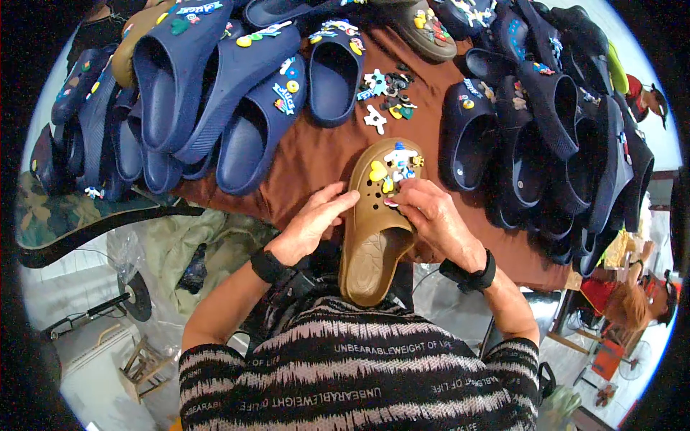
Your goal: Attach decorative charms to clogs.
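Note:
A tan clog [368, 266] lies in front of me with its toe pointing away and its heel toward my body. Colourful shoe charms [397, 167] cover part of its holed upper, while several holes beside them are bare. My left hand [310, 221] touches the clog's left side, its fingers stretched out and apart. On the right side of the upper, my right hand [435, 214] pinches a small pink and white charm [390, 203] against the holes. My right fingers partly hide that charm.
Beyond the toe, loose charms [375, 118] lie on the brown cloth [287, 176]. Dark blue clogs [244, 147] crowd the left, and black clogs [467, 140] are stacked right. Another person [636, 305] is at the far right. A stool [147, 366] stands lower left.

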`<state>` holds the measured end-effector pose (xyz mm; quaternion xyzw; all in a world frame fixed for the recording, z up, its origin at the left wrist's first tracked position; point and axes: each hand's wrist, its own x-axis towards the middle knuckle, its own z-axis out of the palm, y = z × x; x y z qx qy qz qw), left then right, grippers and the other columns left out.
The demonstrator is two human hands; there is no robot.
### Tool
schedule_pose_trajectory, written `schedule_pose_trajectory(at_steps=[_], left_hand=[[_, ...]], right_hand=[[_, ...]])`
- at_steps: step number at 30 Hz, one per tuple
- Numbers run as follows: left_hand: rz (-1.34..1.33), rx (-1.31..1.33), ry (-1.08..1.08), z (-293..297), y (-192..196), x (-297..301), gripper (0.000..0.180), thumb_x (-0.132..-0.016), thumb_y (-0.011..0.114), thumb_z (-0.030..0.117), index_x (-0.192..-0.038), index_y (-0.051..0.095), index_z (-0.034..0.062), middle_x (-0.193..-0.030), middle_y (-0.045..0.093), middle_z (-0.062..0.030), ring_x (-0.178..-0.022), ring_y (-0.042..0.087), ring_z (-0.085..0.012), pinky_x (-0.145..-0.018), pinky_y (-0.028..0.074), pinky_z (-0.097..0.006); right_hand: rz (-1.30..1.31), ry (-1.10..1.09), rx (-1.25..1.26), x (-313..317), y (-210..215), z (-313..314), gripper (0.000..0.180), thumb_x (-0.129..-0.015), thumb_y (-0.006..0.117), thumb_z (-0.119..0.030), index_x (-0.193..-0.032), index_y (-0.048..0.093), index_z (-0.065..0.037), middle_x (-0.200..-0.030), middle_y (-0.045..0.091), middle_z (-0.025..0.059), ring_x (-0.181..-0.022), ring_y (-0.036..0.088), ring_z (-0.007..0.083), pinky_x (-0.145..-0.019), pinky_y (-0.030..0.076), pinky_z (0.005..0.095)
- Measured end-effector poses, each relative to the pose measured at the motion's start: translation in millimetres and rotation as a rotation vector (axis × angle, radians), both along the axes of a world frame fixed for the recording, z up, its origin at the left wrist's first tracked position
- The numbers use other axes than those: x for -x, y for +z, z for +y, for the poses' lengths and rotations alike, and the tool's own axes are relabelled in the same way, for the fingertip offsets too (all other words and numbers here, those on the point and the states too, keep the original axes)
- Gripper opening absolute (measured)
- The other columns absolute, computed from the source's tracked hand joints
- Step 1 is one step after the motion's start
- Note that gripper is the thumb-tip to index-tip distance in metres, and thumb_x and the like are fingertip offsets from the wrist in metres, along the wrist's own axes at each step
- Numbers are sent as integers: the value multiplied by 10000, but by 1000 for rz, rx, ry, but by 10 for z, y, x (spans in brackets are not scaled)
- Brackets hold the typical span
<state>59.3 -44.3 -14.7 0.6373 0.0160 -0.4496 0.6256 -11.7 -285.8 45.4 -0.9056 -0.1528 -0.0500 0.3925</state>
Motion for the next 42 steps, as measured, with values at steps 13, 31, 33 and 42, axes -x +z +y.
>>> schedule_pose_trajectory(at_steps=[13, 31, 33, 42], left_hand=[[284, 583, 181, -93, 74, 144, 509, -1050, 552, 420, -1423, 457, 88, -1362, 563, -61, -1279, 534, -173, -1098, 442, -378], [279, 607, 261, -88, -6, 151, 501, -1090, 462, 410, -1483, 416, 102, -1393, 551, -71, -1249, 564, -172, -1061, 486, -382], [215, 630, 245, -43, -41, 128, 495, -1098, 432, 413, -1457, 449, 72, -1368, 572, -80, -1239, 573, -166, -1065, 484, -376], [-103, 322, 356, 29, 73, 62, 715, -1061, 558, 311, -1593, 164, 42, -1459, 469, -159, -1326, 480, -211, -1112, 406, -358]], right_hand=[[36, -50, -213, 162, -156, 11, 186, -901, 675, 5, -1080, 698, -43, -1188, 664, 186, -1212, 608, 389, -1000, 515, 436], [-58, 230, 282, 172, -197, 336, 300, -704, 688, -55, -1001, 733, -52, -1152, 590, 90, -1320, 424, 360, -1136, 345, 541], [-66, 222, 230, 134, -94, 255, 306, -725, 645, 26, -1015, 714, -42, -1153, 608, 112, -1265, 496, 358, -1105, 401, 511], [213, 49, -483, 73, -52, 84, 249, -856, 488, 91, -1034, 633, -7, -1108, 663, 149, -1034, 656, 274, -943, 511, 354]])
